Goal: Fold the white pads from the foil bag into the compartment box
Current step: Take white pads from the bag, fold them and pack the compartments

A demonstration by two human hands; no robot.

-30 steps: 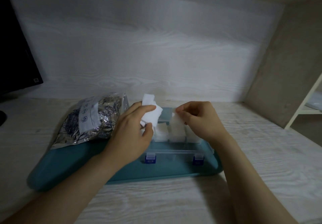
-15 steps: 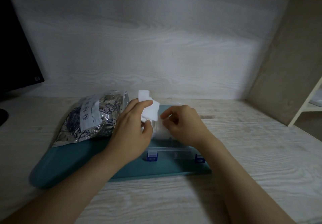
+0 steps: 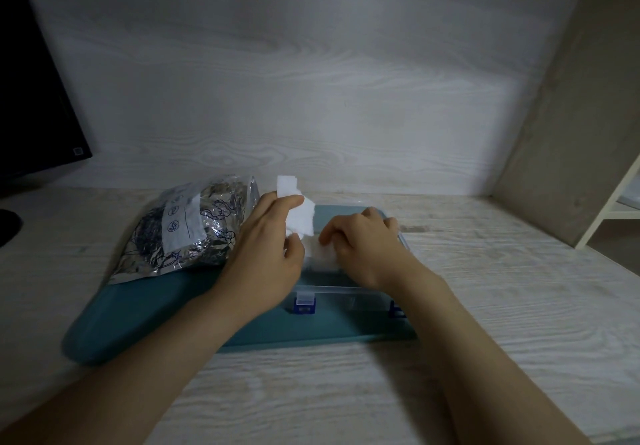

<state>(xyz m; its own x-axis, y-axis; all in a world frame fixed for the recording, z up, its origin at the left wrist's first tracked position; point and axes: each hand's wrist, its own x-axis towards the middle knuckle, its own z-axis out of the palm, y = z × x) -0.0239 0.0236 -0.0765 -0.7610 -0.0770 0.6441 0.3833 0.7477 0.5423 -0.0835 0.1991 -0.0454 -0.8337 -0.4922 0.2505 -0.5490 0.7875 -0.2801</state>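
A pale wood-grain tabletop (image 3: 502,306) is being used for pretty much everything here, and a long teal tray (image 3: 138,313) is being carried on it. A crinkly foil bag (image 3: 187,226) is being rested on the tray's left part, and a clear compartment box (image 3: 332,292) with blue latches is being kept just right of it. The left hand (image 3: 266,254) is being held between bag and box, and a loosely folded white pad (image 3: 299,219) is being gripped between its thumb and fingers, raised over the box's left end. The right hand (image 3: 363,247) is being curled down into the box, where a second pad (image 3: 320,254) is being pinched under its fingertips, just below the raised one.
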